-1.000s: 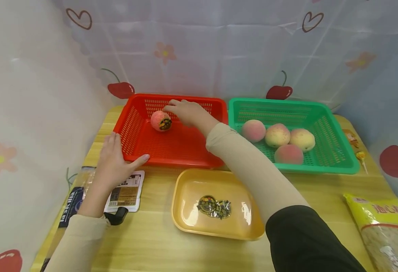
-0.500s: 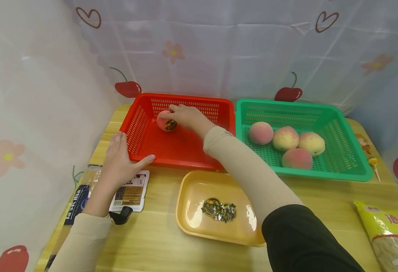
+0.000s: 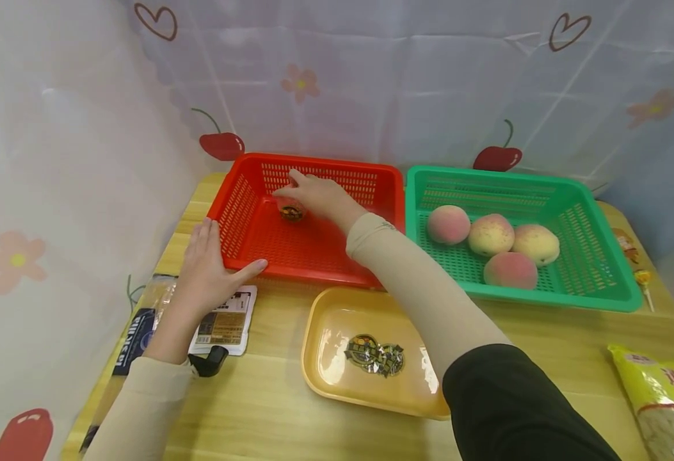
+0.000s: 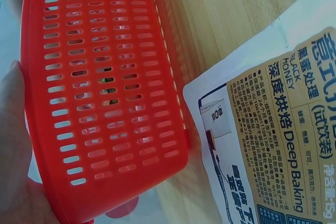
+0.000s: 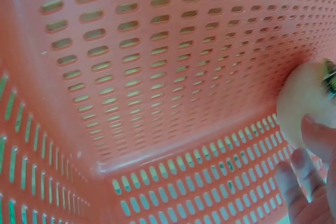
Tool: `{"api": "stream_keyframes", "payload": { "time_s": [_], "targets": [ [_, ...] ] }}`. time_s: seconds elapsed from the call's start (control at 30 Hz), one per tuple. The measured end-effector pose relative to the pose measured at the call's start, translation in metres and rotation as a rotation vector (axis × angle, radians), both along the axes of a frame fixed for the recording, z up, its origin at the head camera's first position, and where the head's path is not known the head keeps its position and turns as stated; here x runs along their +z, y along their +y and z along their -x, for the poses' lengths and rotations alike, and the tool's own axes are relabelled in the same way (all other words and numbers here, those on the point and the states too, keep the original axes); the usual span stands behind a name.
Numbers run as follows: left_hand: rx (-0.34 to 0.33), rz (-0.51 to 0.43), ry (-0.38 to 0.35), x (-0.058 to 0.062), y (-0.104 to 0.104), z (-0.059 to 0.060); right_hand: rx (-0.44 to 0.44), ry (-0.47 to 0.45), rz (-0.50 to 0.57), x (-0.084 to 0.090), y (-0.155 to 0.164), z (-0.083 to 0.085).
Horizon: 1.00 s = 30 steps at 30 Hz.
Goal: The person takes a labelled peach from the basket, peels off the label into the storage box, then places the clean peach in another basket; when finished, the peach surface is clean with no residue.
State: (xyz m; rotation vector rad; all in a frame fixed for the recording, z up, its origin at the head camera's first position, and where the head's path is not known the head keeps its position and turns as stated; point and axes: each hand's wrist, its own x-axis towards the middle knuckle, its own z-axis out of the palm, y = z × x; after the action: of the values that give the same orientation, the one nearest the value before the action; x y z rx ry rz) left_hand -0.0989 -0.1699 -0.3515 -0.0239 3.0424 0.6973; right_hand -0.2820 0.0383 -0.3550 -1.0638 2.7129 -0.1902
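Inside the red basket (image 3: 313,246), my right hand (image 3: 326,197) grips a pinkish peach (image 3: 292,212) that bears a black-and-gold sticker. In the right wrist view, thumb and fingertips touch the side of this peach (image 5: 296,103), which sits against the basket wall; the rest of the grasp is cut off by the frame edge. My left hand (image 3: 207,278) rests at the basket's near left corner, fingers straight along the left side and thumb on the front rim. The left wrist view shows it beside the basket's slotted wall (image 4: 105,77).
A green basket (image 3: 550,299) on the right holds several peaches. In front stands a yellow tray (image 3: 328,339) with black-and-gold stickers. Flat packages lie near the left forearm, including a white-and-brown packet (image 3: 227,326). A yellow pasta bag (image 3: 667,397) and a lollipop (image 3: 643,280) lie right.
My right hand has come down from beside the peach and closed its fingers around it. The left hand stays at the basket corner. The head view has shifted slightly.
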Motion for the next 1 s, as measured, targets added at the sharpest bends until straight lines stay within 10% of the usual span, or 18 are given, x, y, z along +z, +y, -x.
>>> {"api": "stream_keyframes", "payload": {
  "time_s": [0.63,1.0],
  "targets": [
    [-0.019,0.003,-0.016,-0.002,-0.002,0.002,-0.07,-0.182,-0.026,-0.002,0.013,-0.004],
    [-0.039,0.002,-0.016,-0.004,-0.005,0.015,-0.021,-0.297,0.315,0.037,0.037,-0.02]
  ]
}}
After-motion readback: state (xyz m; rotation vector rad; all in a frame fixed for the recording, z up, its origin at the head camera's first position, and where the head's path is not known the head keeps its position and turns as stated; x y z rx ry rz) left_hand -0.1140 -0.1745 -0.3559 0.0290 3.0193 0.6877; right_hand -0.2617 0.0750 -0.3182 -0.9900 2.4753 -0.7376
